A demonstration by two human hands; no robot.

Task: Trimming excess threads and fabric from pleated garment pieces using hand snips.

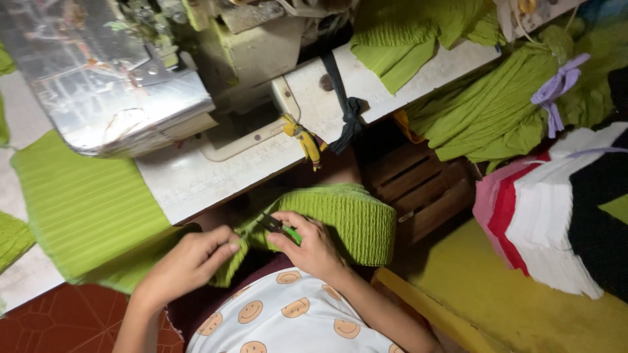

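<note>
The green band [347, 219] is a ribbed, stretchy strip of fabric, bright lime, folded into a thick loop that lies in the person's lap just below the table [196, 183] edge, at about 6 o'clock from the sewing machine [131, 72]. Its ridges run close and even across the width. The left hand [190, 261] pinches a narrow end of the band between thumb and fingers, closed tight on the cloth. The right hand [311, 245] is closed round small snips [278, 227] with a green handle, their dark blades resting against the band between the two hands; whether the blades are parted cannot be told.

Much of the machine is cut off at the top edge, and its shiny cover only shows blurred reflections. A flat green piece [78, 202] lies on the table at 9 o'clock from the hands, its lower corner hanging over the edge. The person's body shows only as a smiley-print shirt [288, 320] at the bottom.

A wooden crate [418, 186] sits under the table at 2 o'clock from the right hand; its inside is dark and cannot be made out. Beyond it, at 2 o'clock, a green bundle [497, 111] is tied with a purple strip [556, 88], and at 3 o'clock stands a stack of cloth [543, 216] in pink, red, white and black.
</note>
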